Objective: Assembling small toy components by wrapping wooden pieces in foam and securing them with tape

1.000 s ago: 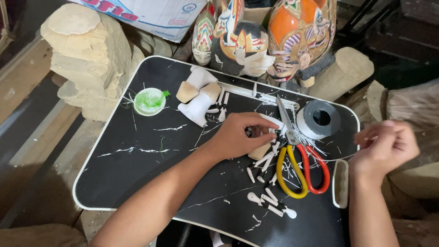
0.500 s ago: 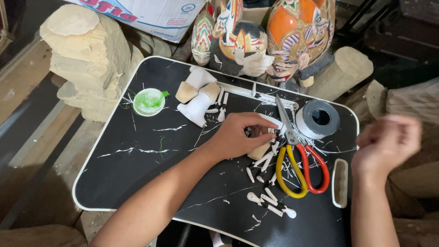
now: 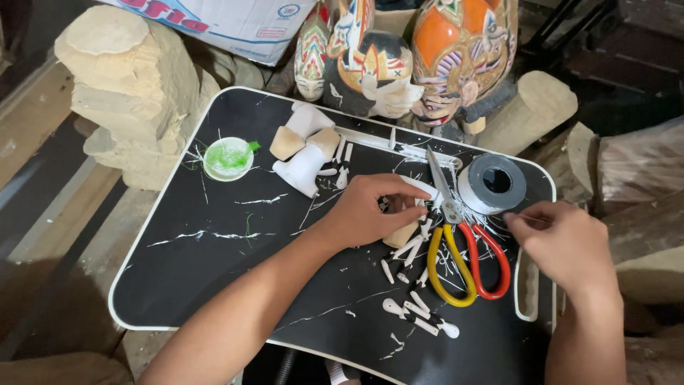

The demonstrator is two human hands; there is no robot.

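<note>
My left hand (image 3: 372,208) rests on the black marbled tray (image 3: 206,249), its fingers closed on a small pale wooden piece (image 3: 400,232) pressed to the surface. My right hand (image 3: 563,241) hovers at the tray's right edge with fingertips pinched together, seemingly on a thin thread too fine to make out. Between the hands lie scissors with yellow and red handles (image 3: 463,257). A grey spool (image 3: 491,182) stands just behind the right hand. Several small white carved bits (image 3: 417,314) are scattered in front.
White and tan carved pieces (image 3: 305,151) and a green lid (image 3: 228,157) sit at the tray's back left. Painted wooden puppet heads (image 3: 399,57) stand behind the tray. Rough wood blocks (image 3: 121,78) flank it on the left and right.
My right hand has come down and leftward from beyond the tray's edge to beside the spool. My left hand has stayed on the wooden piece.
</note>
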